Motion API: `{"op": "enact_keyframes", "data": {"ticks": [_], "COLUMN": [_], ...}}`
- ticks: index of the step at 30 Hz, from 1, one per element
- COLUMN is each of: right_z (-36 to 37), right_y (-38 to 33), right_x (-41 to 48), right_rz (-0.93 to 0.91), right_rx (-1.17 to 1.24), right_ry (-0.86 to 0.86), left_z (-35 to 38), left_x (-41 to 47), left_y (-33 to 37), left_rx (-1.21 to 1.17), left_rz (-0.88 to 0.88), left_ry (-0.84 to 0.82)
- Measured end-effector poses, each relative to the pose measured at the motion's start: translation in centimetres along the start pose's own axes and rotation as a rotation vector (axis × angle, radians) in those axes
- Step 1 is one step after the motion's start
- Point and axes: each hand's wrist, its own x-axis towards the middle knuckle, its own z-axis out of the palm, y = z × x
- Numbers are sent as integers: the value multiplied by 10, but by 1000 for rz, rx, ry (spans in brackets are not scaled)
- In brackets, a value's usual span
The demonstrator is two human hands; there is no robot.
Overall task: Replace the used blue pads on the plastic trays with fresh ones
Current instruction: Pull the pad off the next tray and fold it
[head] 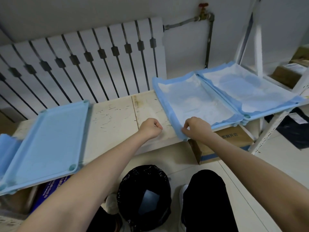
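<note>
**newbie_q:** what's nearest the camera?

**traywatcher:** straight down, a bin [143, 186] lined with a black bag. It sits on the floor tiles beside the person's dark trouser leg, and something pale blue lies inside it.

**newbie_q:** and the hands?

**traywatcher:** both are stretched out over the scuffed white shelf board [115, 118]. The left hand [151, 128] is curled into a fist over the bare board, and it's holding nothing as far as i can see. The right hand [196, 129] has thumb and fingertips pinching the near left corner of the blue pad [197, 101]. That pad lies spread over a tray [185, 139] at the board's front edge, and only the tray's corner peeks out under the hand.

**newbie_q:** anything else around?

**traywatcher:** yeah, a bare tray [48, 141] sits off to the left, well apart from both hands, with its near end hanging past the board. Just right of the pinched pad there's a second pad [250, 91] spread the same way, and their edges touch. A cardboard box [224, 144] sits under the shelf, below the right hand.

**newbie_q:** and at the back?

**traywatcher:** a white radiator [83, 64] against the wall, with a pipe running up to a red-handled tap [203, 11].
</note>
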Motion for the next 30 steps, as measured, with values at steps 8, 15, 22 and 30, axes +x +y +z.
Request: {"op": "enact_keyframes", "data": {"ticks": [8,15,22,30], "right_z": [4,-12,-49,-72], "right_y": [-8,-19,-47,-99], "right_x": [6,14,30,7], "right_rz": [53,124,-73,-640], "right_rx": [-103,20,167,400], "right_ry": [9,95,156,221], "left_z": [-1,-14,-30,-60], "left_x": [-3,-2,2,-1], "left_y": [1,-1,-6,-5], "left_rx": [11,3,-32,-65], "left_rz": [-31,-46,-55,-8], "left_ry": [-52,-39,-18,285]}}
